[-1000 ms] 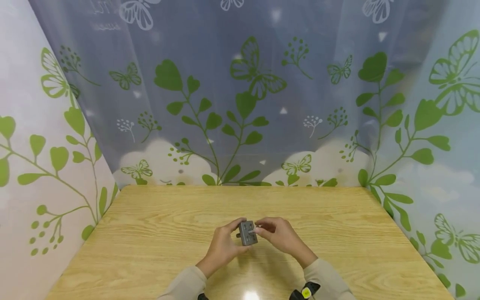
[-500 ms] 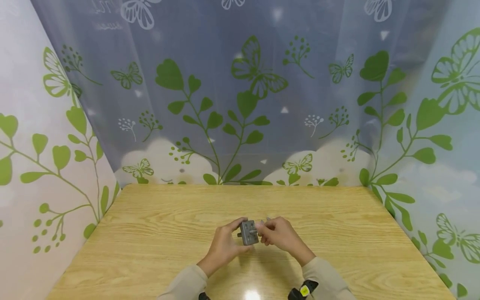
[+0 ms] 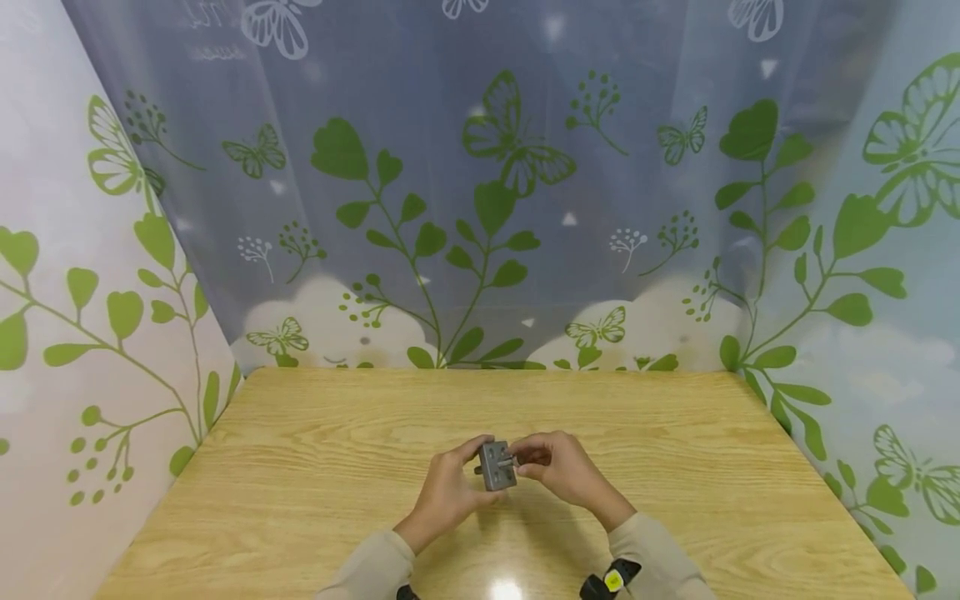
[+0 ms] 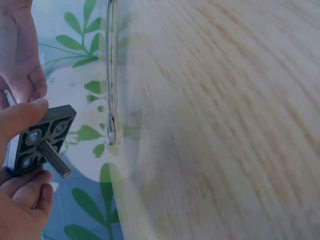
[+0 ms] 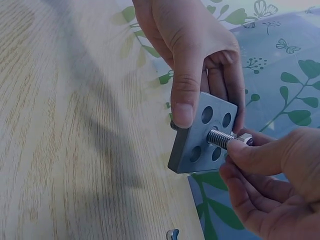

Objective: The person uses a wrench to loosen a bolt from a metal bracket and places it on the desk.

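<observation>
Sitting between left fingers [image 5: 234, 82]: grey plate [image 5: 202, 134]

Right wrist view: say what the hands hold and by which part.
The left hand grips the gray block by opposite edges; the right hand pinches the threaded bolt by its hexagonal end.

The square plate [image 5: 200, 135] has a smooth, matt face and a ribbed back; metal or hard plastic, it is hard to tell. The threaded rod [image 5: 220, 139] is metal, rough with ridges, and the hex piece [image 5: 244, 139] on it is smooth, shiny metal. The counter [image 3: 337, 417] looks wood-grained and glossy, the sleeves [image 3: 375, 567] matt cloth, the backdrop [image 3: 420, 92] a smooth printed sheet.
</observation>
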